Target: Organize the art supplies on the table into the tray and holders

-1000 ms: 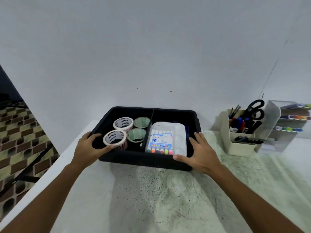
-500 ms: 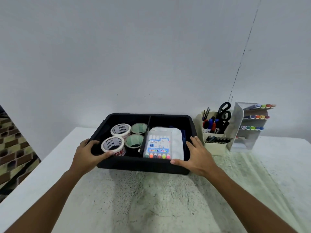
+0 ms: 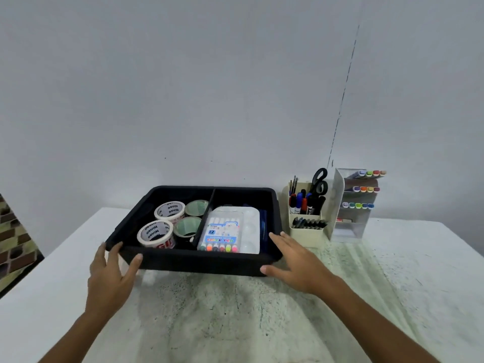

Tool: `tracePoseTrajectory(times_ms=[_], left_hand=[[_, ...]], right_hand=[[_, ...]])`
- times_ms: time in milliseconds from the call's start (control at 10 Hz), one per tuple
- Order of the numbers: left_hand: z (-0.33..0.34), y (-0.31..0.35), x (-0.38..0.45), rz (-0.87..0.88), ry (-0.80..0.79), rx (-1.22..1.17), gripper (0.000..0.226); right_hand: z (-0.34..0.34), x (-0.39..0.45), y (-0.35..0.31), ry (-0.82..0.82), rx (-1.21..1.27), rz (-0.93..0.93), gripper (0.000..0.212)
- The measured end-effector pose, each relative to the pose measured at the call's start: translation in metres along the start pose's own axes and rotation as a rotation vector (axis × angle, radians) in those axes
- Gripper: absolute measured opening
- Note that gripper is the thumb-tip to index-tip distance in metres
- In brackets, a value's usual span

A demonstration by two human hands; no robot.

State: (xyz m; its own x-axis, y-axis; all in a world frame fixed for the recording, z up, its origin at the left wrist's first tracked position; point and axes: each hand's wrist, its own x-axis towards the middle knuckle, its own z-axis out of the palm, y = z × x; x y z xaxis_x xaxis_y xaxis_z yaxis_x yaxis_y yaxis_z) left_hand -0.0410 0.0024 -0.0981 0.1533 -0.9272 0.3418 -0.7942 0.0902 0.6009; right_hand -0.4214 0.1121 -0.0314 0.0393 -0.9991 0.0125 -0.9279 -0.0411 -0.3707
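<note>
A black divided tray [image 3: 199, 264] sits on the table. Its left compartment holds two white printed tape rolls [image 3: 155, 233] and two green ones [image 3: 186, 226]. A colour pen pack [image 3: 222, 233] lies on a white palette [image 3: 251, 231] in the right compartment. My left hand [image 3: 111, 275] rests against the tray's near-left corner, fingers spread, thumb on the front wall. My right hand [image 3: 294, 263] lies against the near-right corner, fingers apart along the side wall. Neither hand closes around anything.
A cream pen holder [image 3: 305, 229] with markers, brushes and black scissors [image 3: 320, 183] stands right of the tray. Beside it is a clear tiered rack [image 3: 351, 226] of coloured markers. The wall is close behind. The table's left edge [image 3: 47, 254] drops to a patterned floor.
Both hands have slid back from the tray's sides to its near corners, and my thumbs have come off the rim. The view has swung right and widened.
</note>
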Motion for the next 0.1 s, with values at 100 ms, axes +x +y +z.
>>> tracePoseTrajectory(times_ms=[100], left_hand=[[0.0019,-0.0049,-0.0572,-0.088,0.065,-0.098,0.092]], right_hand=[[-0.0216,-0.0362,0.0188,-0.093,-0.013,-0.031,0.091]])
